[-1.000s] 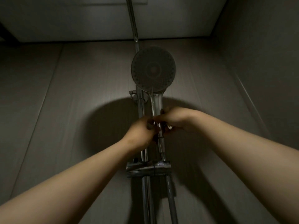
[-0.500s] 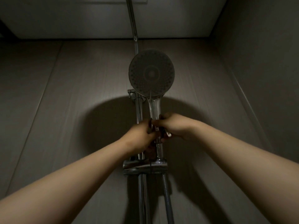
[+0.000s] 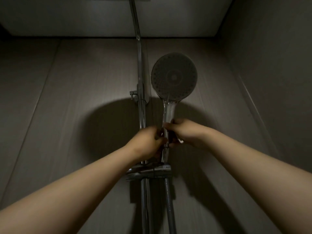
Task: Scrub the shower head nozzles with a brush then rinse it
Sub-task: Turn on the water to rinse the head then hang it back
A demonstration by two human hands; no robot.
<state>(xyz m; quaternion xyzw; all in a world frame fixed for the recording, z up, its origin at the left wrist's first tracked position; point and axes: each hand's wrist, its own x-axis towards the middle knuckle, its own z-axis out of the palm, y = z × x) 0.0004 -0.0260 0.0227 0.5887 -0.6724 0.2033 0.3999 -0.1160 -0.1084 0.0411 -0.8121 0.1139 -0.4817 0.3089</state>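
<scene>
Dim shower stall, seen from below, grey panelled wall (image 3: 76, 115) ahead; round shower head (image 3: 174, 76) upright, nozzle face turned toward the camera, just to the right of the chrome riser pipe (image 3: 141, 105) and apart from it; chrome handle (image 3: 168, 114) running down from the head into both hands; left hand (image 3: 146, 144) curled around the lower handle from the left, fingers closed on it, knuckles just in front of the riser pipe; right hand (image 3: 184, 131) wrapped on the handle from the right, slightly higher, fingertips meeting the left hand's at the chrome; something small and white (image 3: 180, 141) poking out under the right palm, with a dark shape beside it, too dim to tell whether brush or not; both forearms reaching up and inward from the bottom corners; below the hands, chrome mixer bar (image 3: 148, 171) lying across the pipe; ribbed metal hose (image 3: 169, 205) dropping from its right end, beside the lower pipe; broad rounded shadow (image 3: 114, 132) cast on the wall behind the arms; pale ceiling (image 3: 67, 16) above, the pipe bending across it
</scene>
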